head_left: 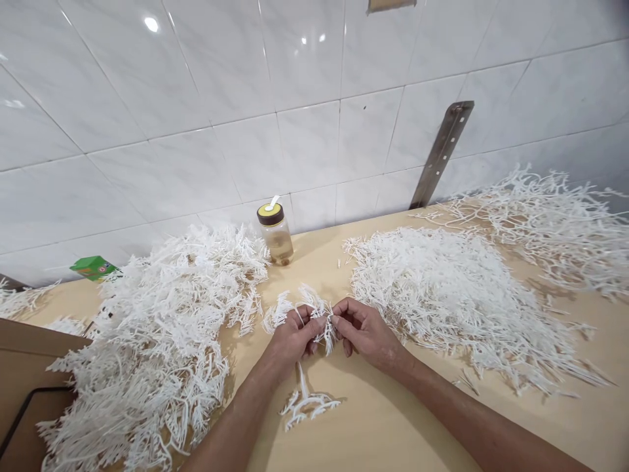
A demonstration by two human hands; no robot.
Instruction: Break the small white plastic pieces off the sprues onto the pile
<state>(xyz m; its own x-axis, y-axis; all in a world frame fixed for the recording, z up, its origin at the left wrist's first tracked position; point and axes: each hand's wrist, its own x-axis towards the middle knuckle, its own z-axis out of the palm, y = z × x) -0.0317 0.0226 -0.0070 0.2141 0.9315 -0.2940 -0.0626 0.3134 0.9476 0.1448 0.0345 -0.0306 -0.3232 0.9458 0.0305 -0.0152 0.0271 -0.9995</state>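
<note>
Between my two hands is a white branching plastic sprig (pixel 328 337), with feathery tips. My left hand (pixel 299 331) is closed around its stem, and part of the sprig sticks out to the left and above the fingers. My right hand (pixel 361 328) pinches at the sprig's right side; its fingertips hide exactly what they grip. Below the left hand, a bare white branched stem piece (pixel 309 406) hangs or lies over the table; I cannot tell whether it joins the held sprig.
A large heap of white sprigs (pixel 181 314) lies left, a pile of small white pieces (pixel 442 288) right, and stringy white stems (pixel 555 223) far right. A lidded bottle (pixel 278 236), a green box (pixel 93 267), a cardboard box (pixel 29 367) and a metal bracket (pixel 442 154) are around.
</note>
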